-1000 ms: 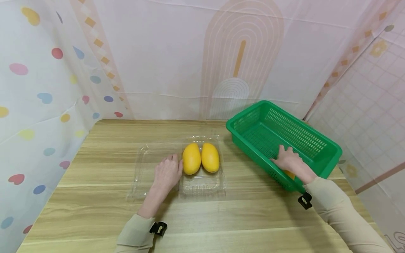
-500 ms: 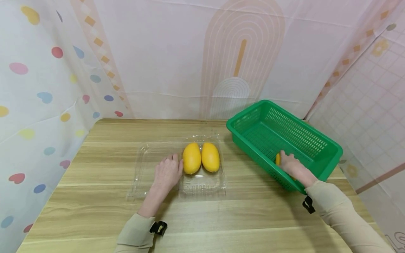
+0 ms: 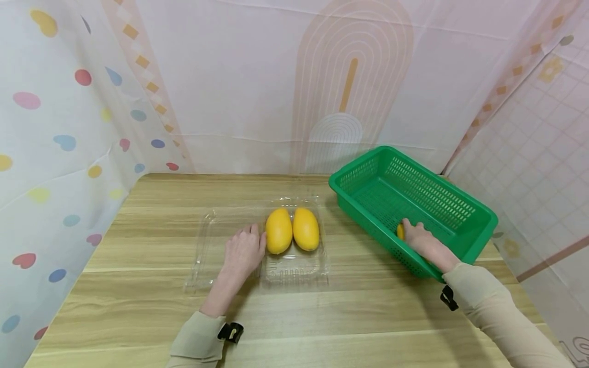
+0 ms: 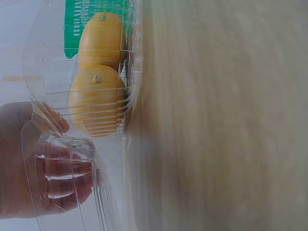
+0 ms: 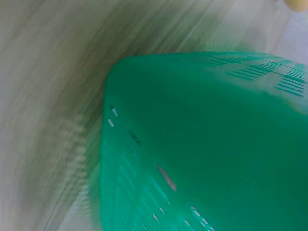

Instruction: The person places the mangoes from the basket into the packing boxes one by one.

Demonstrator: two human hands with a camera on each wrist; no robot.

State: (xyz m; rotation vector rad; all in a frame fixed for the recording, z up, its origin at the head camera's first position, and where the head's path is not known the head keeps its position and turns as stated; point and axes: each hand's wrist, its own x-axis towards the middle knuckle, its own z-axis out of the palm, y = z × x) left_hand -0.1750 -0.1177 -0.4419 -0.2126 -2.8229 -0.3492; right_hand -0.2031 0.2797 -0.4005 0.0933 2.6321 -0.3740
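Observation:
Two yellow mangoes lie side by side in the right half of an opened clear plastic clamshell [image 3: 294, 268]; the left one [image 3: 278, 231] is beside my left thumb, the right one [image 3: 306, 229] farther off. My left hand [image 3: 244, 250] holds the clamshell at its middle fold, thumb toward the mangoes and fingers over the lid side, as the left wrist view shows through the plastic [image 4: 67, 178]. Inside the green basket [image 3: 368, 220], my right hand [image 3: 425, 240] grips another yellow mango [image 3: 401, 232], mostly hidden under the hand. The basket's wall hides this hand in the right wrist view.
The basket stands at an angle on the right of the wooden table [image 3: 322, 322], near the back curtain [image 3: 239, 102]. Its near wall rises beside my right wrist. The clamshell's lid half [image 3: 211, 245] lies flat to the left.
My right hand has moved slightly within the basket and closed over the mango there, which now shows at the fingertips. My left hand and the clamshell have stayed in place.

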